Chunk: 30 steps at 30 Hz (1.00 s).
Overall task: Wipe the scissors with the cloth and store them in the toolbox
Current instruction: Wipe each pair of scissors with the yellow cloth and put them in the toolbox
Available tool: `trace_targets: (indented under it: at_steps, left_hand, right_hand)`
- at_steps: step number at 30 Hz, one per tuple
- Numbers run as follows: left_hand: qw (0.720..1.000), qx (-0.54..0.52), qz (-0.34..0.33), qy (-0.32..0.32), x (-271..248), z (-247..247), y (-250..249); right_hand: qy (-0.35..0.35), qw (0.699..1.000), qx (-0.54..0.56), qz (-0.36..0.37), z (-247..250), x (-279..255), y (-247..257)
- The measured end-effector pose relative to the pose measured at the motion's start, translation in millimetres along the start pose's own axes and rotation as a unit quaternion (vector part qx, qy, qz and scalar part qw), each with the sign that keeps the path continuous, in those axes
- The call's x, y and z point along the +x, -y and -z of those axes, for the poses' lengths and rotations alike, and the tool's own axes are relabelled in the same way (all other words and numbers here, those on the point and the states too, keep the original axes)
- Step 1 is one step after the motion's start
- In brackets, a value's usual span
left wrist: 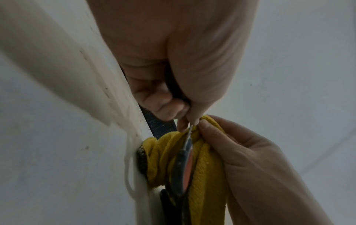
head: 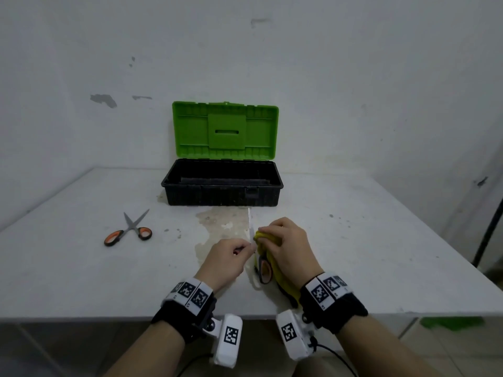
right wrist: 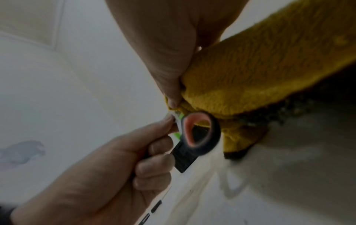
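Black-and-orange-handled steel scissors [head: 257,254] lie lengthwise over the grey table's [head: 353,254] near middle, blade pointing away toward the open green-lidded black toolbox [head: 221,186]. The left hand [head: 224,261] pinches the blade; the right hand [head: 285,248] clutches a yellow terry cloth [head: 277,270] around them.

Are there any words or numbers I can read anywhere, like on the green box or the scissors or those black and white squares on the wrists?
No words or numbers can be read.
Toolbox: no label shows on the lid or body.
Scissors lying on the table: no brand shows.
Wristbands: black and white square code patterns; tiny marks beneath them are too small to read.
Wrist cameras: code patterns only.
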<state>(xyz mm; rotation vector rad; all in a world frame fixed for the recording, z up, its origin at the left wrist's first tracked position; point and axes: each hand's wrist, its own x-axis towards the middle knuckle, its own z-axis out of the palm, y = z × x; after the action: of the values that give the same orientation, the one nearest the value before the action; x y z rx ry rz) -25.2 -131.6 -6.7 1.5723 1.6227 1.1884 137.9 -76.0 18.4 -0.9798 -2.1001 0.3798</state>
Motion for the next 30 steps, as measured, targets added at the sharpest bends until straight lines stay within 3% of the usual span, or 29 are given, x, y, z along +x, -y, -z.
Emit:
trace_targets:
  at_steps: [4, 10, 16, 19, 25, 30]
  left_hand:
    - [1.0, -0.021, 0.0, -0.012, 5, -3, 3]
    - [0.999, -0.024, -0.021, 0.011, 3, -8, 5]
    - [1.0, -0.01, -0.023, 0.001, 0, -8, 3]
    - [1.0, -0.016, -0.012, -0.008, 1, -5, 3]
    - [0.999, -0.034, -0.008, 0.003, 6, -3, 0]
    - [0.999, -0.049, -0.013, 0.018, 3, 0, -3]
  right_hand:
    - [-0.026, 0.999, 0.008, 0.025, -2, -6, 3]
    - [-0.001, 0.998, -0.018, 0.061, -4, -13, 0]
    - [-0.081, 0.996, -0.026, -0.025, 14, 9, -20]
    - [-0.116, 0.993, -0.023, -0.015, 27, 9, -17]
    - [0.021, 0.998, -0.024, 0.059, 8, -18, 7]
    - [-0.022, 0.999, -0.018, 0.014, 4, -7, -4]
